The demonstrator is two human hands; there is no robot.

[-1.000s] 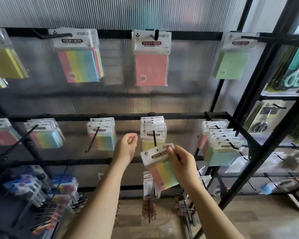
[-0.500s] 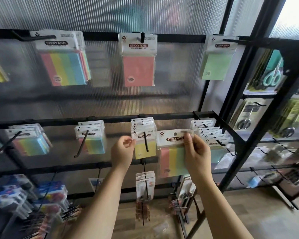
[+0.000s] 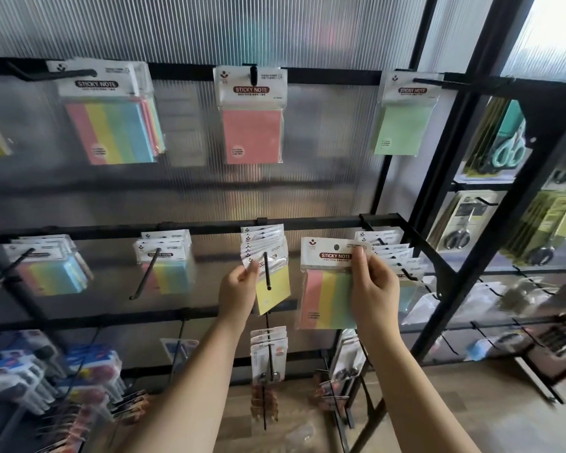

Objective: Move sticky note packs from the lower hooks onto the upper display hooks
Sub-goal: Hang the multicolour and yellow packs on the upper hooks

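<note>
A striped sticky note pack [image 3: 327,282] in glossy clear film is held free of every hook by the right hand [image 3: 373,289], whose fingers [image 3: 361,256] pinch the white card header at its right edge; the punched hole in that header is seen open, with nothing through it. The pack hangs in the gap between the middle lower hook [image 3: 267,271] and the crowded row of packs [image 3: 389,253] to the right, whose headers it partly covers. The left hand [image 3: 237,291] is placed at the yellow pack [image 3: 272,286] on the middle lower hook, its fingertips closed on the left edge of the header (the front pack is tilted). Above, open ribbed panel is left between the rows. On the upper rail a pink pack [image 3: 252,125] hangs from a short black peg [image 3: 253,75], a striped pack [image 3: 111,119] to its left and a pale green pack [image 3: 402,122] to its right.
</note>
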